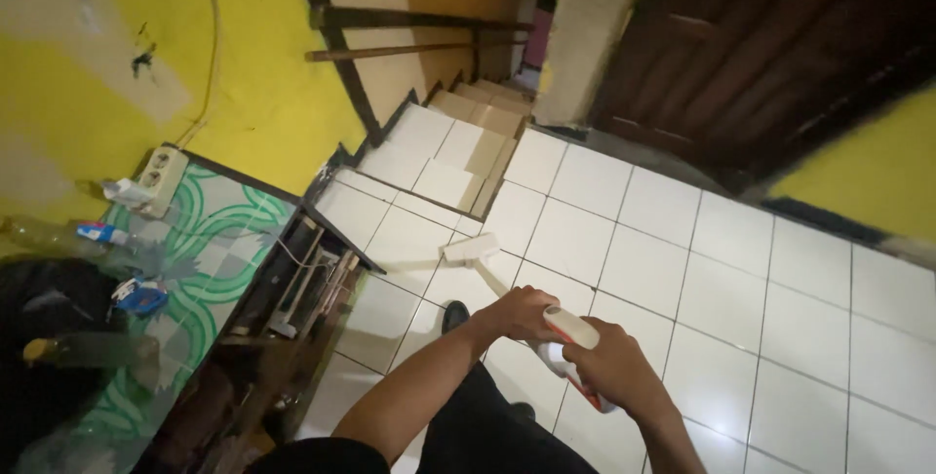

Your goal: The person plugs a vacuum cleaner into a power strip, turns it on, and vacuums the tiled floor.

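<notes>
Both my hands grip the white and red handle of a floor mop. My left hand holds it higher up on the near side, and my right hand wraps around it lower right. The pale shaft runs forward and down to the flat white mop head, which rests on the white tiled floor near the foot of the tiled stairs. My dark trousers and one shoe show below my arms.
A glass-topped table with a green pattern stands at left, carrying bottles and a power strip. Yellow walls surround it. A dark wooden door is at upper right. A wooden stair rail crosses the top.
</notes>
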